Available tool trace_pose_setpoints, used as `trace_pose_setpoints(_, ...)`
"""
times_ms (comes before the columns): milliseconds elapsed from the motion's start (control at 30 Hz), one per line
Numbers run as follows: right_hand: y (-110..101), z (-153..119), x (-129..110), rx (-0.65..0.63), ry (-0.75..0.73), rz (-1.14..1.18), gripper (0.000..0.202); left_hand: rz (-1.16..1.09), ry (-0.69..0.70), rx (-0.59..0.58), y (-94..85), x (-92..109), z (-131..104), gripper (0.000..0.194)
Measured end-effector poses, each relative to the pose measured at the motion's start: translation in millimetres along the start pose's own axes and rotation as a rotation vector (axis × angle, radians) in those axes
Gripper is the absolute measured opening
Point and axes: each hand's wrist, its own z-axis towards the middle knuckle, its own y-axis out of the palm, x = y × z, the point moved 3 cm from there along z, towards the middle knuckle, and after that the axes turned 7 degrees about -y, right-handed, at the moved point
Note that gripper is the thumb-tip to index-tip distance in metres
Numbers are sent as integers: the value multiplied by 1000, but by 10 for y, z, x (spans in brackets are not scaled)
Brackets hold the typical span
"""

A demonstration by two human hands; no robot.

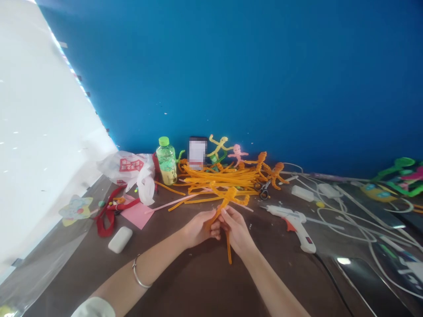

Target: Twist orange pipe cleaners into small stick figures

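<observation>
Both hands meet over the front middle of the table, closed on one orange pipe-cleaner figure (229, 196). My left hand (201, 229) grips its lower body from the left, fingers curled. From the right, my right hand (237, 230) pinches the same part with the thumb on top. The figure's head and a bent arm stick up above the fingers, and a loose orange stem (229, 248) hangs below them. Just behind lies a pile of orange pipe cleaners (221, 179). Finished-looking orange figures (262, 163) stand at the pile's right end.
Scissors (264, 192) and a white glue gun (292, 222) with a black cord lie to the right, near tangled white cables and a phone (370, 286). Leftward are a white case (120, 240), pink paper (138, 214), red ribbon (105, 222), a plastic bag (127, 167) and a bottle (167, 163).
</observation>
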Motion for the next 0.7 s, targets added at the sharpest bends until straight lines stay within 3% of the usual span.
trace_pose_setpoints(100, -67, 45, 2, 86, -75, -28, 25, 277, 221, 229, -26, -19, 16, 27)
trace_pose_setpoints(233, -95, 61, 33, 152, -171, -96, 26, 849, 490, 580, -58, 54, -99, 25)
trace_pose_setpoints(367, -68, 40, 91, 158, -172, -150, 26, 1104, 562, 624, -56, 117, -152, 20)
trace_pose_setpoints(567, -98, 47, 94, 167, -176, -312, 31, 997, 503, 636, -98, 160, -141, 8)
trace_pose_setpoints(700, -87, 40, 36, 148, -230, -414, 27, 944, 410, 620, -127, 177, -107, 20)
